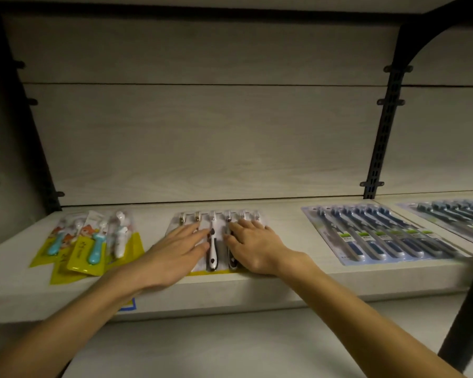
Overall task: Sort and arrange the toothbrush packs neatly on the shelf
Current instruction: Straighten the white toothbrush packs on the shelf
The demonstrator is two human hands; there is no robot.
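Pressing down on the middle group of clear-fronted toothbrush packs [219, 236], we have both hands flat and spread, fingers loose, gripping nothing. Our left hand [175, 249] covers the left part of that group, and our right hand [253, 246] covers the right part. Between the two hands we can see two black-and-white patterned brush handles lying side by side. The brush heads point toward the back wall, and the lower edge of the packs, with its yellow strip, lies right at the front lip of the pale wood-grain shelf [284, 285].

To the left, well apart from the hands, a loose heap of yellow-backed children's toothbrush packs [90, 246] lies overlapping and skewed, with light blue and white handles showing. To the right, a wide blister pack of dark blue toothbrushes [377, 236] lies flat at a slant, its brushes in a tidy row. Farther right, past a seam in the shelf, another similar dark pack [459, 216] runs out of view.

A black slotted metal upright [385, 124] rises behind the shelf on the right. A small blue and yellow label [129, 305] sits on the shelf's front face, partly hidden by our left forearm.
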